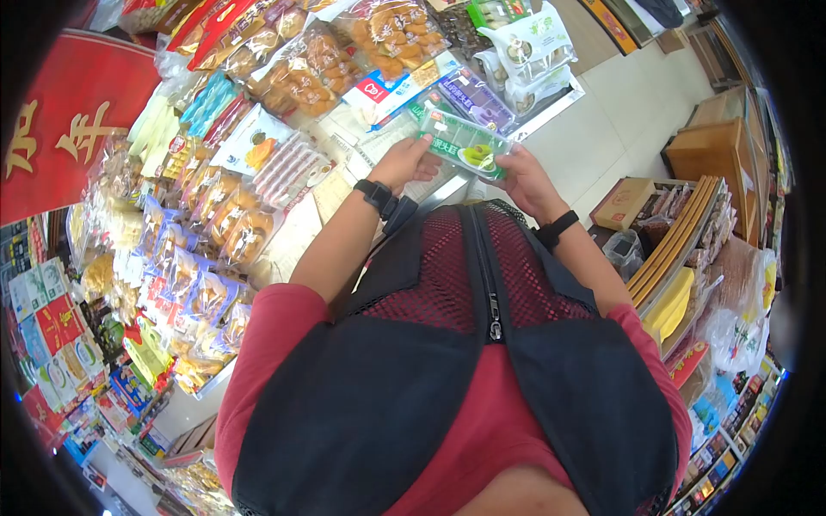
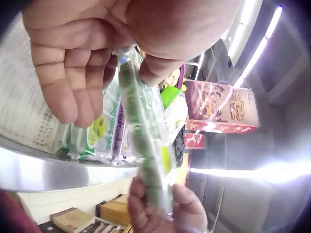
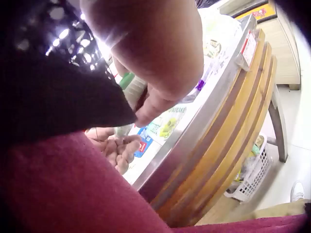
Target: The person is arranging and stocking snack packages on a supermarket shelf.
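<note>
Between both hands is a clear, green-printed snack pack, held by its two ends above the counter's edge. My left hand pinches one end between thumb and index finger, its other fingers loosely bent below. At the opposite end, my right hand grips the corner with thumb and fingers. Seen edge-on in the left wrist view, the pack shows pale green pieces under the film. A purple pack and a similar green pack lie on the counter just beyond. In the right wrist view the right hand hides most of the pack.
Bagged pastries and other snacks crowd the display to the left and back. The counter has a metal edge over wooden slats. Below stands a white basket. Cartons and another wood-edged display are at the right.
</note>
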`<action>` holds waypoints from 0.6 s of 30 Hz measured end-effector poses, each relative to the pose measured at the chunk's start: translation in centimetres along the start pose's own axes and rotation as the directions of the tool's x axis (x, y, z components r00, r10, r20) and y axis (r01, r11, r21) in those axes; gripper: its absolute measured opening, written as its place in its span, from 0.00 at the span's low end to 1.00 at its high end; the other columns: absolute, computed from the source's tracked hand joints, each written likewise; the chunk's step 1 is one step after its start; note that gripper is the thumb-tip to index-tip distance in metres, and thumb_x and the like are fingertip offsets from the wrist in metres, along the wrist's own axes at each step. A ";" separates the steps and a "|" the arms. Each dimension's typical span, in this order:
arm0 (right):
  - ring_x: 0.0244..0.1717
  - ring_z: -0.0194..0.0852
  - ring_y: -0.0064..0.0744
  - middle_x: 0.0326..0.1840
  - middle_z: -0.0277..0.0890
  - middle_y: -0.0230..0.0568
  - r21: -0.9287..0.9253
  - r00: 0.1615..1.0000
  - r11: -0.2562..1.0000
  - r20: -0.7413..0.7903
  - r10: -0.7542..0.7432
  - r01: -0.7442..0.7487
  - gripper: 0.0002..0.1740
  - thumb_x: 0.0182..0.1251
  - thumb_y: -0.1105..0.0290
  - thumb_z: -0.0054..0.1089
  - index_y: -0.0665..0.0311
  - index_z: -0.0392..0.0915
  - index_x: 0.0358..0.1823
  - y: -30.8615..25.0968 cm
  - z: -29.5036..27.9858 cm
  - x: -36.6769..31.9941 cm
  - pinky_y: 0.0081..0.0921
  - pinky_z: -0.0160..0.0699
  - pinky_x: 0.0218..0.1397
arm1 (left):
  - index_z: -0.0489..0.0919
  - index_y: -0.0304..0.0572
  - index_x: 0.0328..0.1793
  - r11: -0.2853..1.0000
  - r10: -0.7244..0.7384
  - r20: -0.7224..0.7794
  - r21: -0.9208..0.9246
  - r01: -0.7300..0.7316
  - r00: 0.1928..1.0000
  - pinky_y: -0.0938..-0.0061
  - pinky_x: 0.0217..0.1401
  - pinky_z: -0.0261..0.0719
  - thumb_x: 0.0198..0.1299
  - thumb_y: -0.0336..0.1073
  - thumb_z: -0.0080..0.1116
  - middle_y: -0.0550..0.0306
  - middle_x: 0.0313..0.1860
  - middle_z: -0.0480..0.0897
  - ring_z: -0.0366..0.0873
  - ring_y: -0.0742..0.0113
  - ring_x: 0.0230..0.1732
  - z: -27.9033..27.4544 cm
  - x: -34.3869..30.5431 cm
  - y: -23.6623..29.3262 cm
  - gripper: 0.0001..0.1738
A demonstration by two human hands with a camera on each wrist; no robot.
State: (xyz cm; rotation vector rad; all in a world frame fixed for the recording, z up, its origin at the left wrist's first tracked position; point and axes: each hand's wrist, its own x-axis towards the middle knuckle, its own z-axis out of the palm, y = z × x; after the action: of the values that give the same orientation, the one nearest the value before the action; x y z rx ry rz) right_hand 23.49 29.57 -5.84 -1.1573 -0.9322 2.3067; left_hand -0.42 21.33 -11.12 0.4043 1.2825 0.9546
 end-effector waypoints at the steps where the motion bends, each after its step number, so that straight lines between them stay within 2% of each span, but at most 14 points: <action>1: 0.50 0.82 0.37 0.55 0.77 0.46 -0.027 0.999 0.999 -0.020 0.038 -0.039 0.22 0.72 0.72 0.52 0.65 0.63 0.64 0.5 -0.1 0.5 0.38 0.82 0.55 | 0.68 0.36 0.68 0.998 0.053 -0.040 -0.013 -0.053 0.998 0.73 0.44 0.81 0.73 0.48 0.51 0.53 0.41 0.81 0.81 0.65 0.40 -0.5 0.8 -0.2 0.27; 2: 0.50 0.82 0.37 0.55 0.77 0.46 -0.034 0.999 0.998 -0.011 0.044 -0.045 0.22 0.72 0.72 0.52 0.65 0.63 0.64 0.9 -0.2 1.0 0.38 0.82 0.55 | 0.62 0.35 0.74 0.994 0.066 -0.075 -0.078 -0.072 0.995 0.72 0.44 0.82 0.71 0.40 0.54 0.52 0.41 0.80 0.80 0.64 0.41 -1.1 1.7 -0.2 0.29; 4: 0.45 0.83 0.36 0.50 0.78 0.48 -0.138 0.978 0.970 -0.093 0.187 -0.199 0.27 0.72 0.70 0.53 0.66 0.58 0.69 1.4 -0.2 1.8 0.34 0.84 0.50 | 0.59 0.35 0.76 0.992 0.108 -0.121 -0.057 -0.115 0.987 0.72 0.45 0.82 0.70 0.37 0.55 0.52 0.43 0.79 0.80 0.64 0.41 -0.8 1.6 0.8 0.32; 6: 0.43 0.83 0.36 0.48 0.79 0.48 -0.183 0.979 0.964 -0.100 0.179 -0.195 0.31 0.71 0.70 0.54 0.67 0.55 0.72 1.7 -0.2 2.1 0.32 0.84 0.47 | 0.50 0.34 0.80 0.990 0.141 -0.161 -0.007 -0.144 0.977 0.71 0.46 0.83 0.67 0.31 0.56 0.49 0.48 0.78 0.80 0.63 0.42 -0.6 2.0 1.9 0.40; 10: 0.38 0.83 0.33 0.44 0.79 0.48 -0.257 0.977 0.951 -0.170 0.131 -0.172 0.40 0.69 0.69 0.57 0.69 0.46 0.77 1.4 0.2 1.5 0.27 0.84 0.40 | 0.51 0.34 0.80 0.983 0.185 -0.220 0.061 -0.176 0.958 0.71 0.47 0.82 0.66 0.30 0.54 0.48 0.51 0.78 0.80 0.63 0.43 -0.3 2.3 2.4 0.39; 13: 0.37 0.82 0.31 0.43 0.80 0.47 -0.253 0.980 0.958 -0.172 0.096 -0.138 0.41 0.68 0.70 0.58 0.70 0.47 0.77 1.2 -0.5 1.1 0.25 0.83 0.40 | 0.55 0.38 0.79 0.979 0.205 -0.192 0.051 -0.198 0.960 0.72 0.41 0.83 0.61 0.28 0.55 0.47 0.46 0.80 0.81 0.64 0.38 -0.1 2.0 1.6 0.39; 15: 0.37 0.82 0.30 0.44 0.80 0.47 -0.252 0.981 0.960 -0.180 0.076 -0.121 0.40 0.68 0.70 0.58 0.71 0.48 0.77 1.4 -0.8 0.9 0.24 0.83 0.39 | 0.53 0.36 0.79 0.982 0.188 -0.086 0.009 -0.187 0.978 0.71 0.49 0.81 0.67 0.29 0.51 0.49 0.53 0.77 0.79 0.64 0.45 0.2 1.6 1.2 0.36; 18: 0.36 0.81 0.28 0.44 0.80 0.45 -0.260 0.981 0.962 -0.190 0.030 -0.080 0.38 0.67 0.70 0.59 0.71 0.52 0.75 1.4 -0.9 0.6 0.23 0.81 0.39 | 0.53 0.38 0.79 0.986 0.151 -0.072 -0.063 -0.156 0.986 0.71 0.51 0.81 0.67 0.29 0.53 0.50 0.54 0.76 0.78 0.64 0.48 1.1 1.4 1.0 0.36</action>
State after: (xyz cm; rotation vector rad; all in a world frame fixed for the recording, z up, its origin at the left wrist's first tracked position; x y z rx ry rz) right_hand 23.82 29.27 -7.59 -1.4963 -1.1777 2.1153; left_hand 0.21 23.29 -10.98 0.4256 1.2886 1.1477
